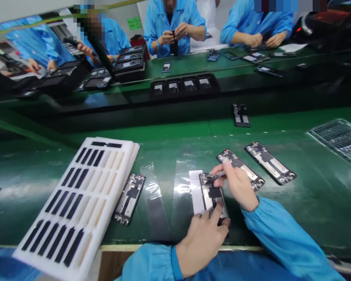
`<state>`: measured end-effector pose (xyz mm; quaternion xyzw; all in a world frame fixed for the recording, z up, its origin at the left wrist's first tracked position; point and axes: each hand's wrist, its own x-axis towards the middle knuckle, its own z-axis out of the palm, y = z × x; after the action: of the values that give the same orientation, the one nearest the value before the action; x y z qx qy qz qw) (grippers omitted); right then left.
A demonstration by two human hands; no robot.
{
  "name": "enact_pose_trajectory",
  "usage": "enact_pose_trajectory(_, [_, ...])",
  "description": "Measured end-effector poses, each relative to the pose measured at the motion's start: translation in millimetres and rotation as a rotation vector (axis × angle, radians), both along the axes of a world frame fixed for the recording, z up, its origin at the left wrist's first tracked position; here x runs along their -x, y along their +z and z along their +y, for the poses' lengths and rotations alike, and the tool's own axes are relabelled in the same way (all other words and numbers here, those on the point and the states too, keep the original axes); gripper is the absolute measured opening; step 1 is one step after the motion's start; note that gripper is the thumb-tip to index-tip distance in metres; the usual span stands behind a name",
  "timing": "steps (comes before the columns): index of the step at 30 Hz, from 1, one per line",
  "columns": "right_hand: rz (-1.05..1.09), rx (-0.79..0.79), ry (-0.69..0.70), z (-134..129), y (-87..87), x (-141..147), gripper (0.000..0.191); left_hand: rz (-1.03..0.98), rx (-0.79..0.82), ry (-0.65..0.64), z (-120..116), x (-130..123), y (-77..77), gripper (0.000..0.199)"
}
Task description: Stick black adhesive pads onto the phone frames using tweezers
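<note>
Well, my left hand is clamped on the lower end of a phone frame, the thumb pressed down on its face and the fingers curled round the near edge. My right hand is at the frame's far end, thumb and forefinger pressed together in a pinch on a dark, narrow bit there; I can't tell if that bit is a separate piece or part of the frame. The frame lies on a green mat at the bench edge, right in front of me, over a white paper strip.

Just past my right fingers, a second frame lies slanted, almost touching them, and a third sits beside it. A fourth frame lies off to my left, next to a white foam tray holding rows of black strips. Two clear film pieces lie between that frame and my hands. Farther out are a lone dark frame and a clear ribbed tray.

Across the bench, black trays stand in a row, and a co-worker in a blue smock holds a dark object in both hands.
</note>
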<state>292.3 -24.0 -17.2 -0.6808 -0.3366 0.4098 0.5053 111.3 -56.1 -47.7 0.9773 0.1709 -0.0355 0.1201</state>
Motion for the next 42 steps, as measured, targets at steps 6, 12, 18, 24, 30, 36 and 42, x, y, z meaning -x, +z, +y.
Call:
enact_pose_trajectory(6, [0.108, 0.012, 0.266, 33.7, -21.8, 29.6, 0.061, -0.028, 0.070, 0.047, 4.1, 9.3, 2.2, 0.041])
enact_pose_trajectory(12, [0.103, -0.013, 0.183, 41.8, -35.4, 12.1, 0.057, -0.052, 0.048, 0.126, -2.3, 14.2, -8.1, 0.045])
enact_pose_trajectory(18, [0.079, 0.002, 0.065, 21.7, -53.8, -10.2, 0.060, -0.096, -0.055, 0.144, -11.3, 14.4, -11.4, 0.048])
enact_pose_trajectory(24, [-0.023, -0.068, 0.126, 7.2, -64.8, -4.8, 0.055, -0.130, -0.117, 0.058, -15.3, 16.9, -14.6, 0.046])
enact_pose_trajectory(30, [-0.216, -0.155, 0.188, 3.8, -73.0, -4.0, 0.052, -0.108, -0.156, 0.032, -19.1, 17.3, -17.5, 0.047])
enact_pose_trajectory(36, [-0.305, -0.172, 0.228, -1.5, -73.1, -4.7, 0.049, -0.039, -0.119, -0.002, -23.1, 14.6, -23.5, 0.050])
enact_pose_trajectory(42, [-0.389, -0.234, 0.306, -4.0, -73.4, -10.4, 0.039, -0.063, -0.093, 0.011, -22.4, 15.0, -28.1, 0.049])
